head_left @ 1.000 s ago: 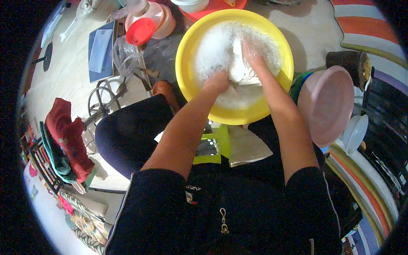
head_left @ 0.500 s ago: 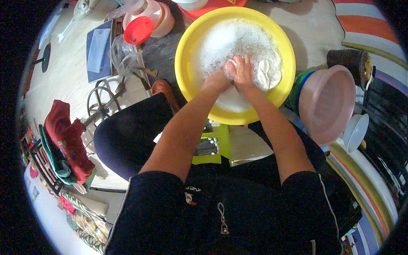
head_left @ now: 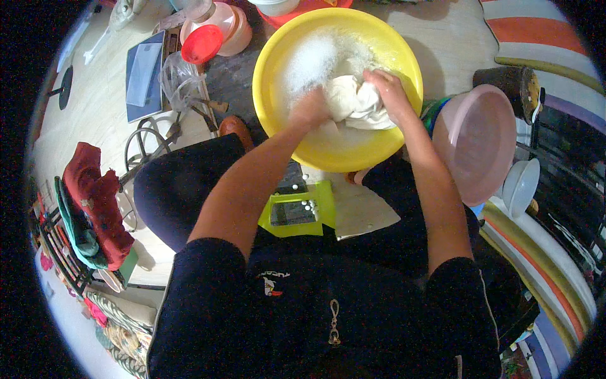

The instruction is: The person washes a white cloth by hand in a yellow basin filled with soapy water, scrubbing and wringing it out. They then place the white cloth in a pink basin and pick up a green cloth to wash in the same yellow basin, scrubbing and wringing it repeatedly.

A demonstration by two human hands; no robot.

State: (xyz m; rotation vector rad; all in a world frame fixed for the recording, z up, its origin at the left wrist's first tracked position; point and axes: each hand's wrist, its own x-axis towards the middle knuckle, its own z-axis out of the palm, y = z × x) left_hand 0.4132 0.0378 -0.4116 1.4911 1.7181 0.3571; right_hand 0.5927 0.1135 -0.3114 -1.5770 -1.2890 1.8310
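A large yellow basin holds sudsy water, with thick white foam toward its far left. Between my hands a bunched, wet white cloth rises out of the suds. My right hand is closed on the cloth's right side, its fingers curled over the far edge. At the cloth's left side is my left hand; it is blurred and its fingers are hidden, so their grip does not show.
A pink tub and a pale bowl stand on the right, near a dark pot. Below the basin is a lime-green stool. Pink containers with a red lid and a clear plastic bag lie at the far left.
My hands were together in the foam and have moved apart. The white cloth, earlier right of them, is now bunched between them, with more of it above the suds.
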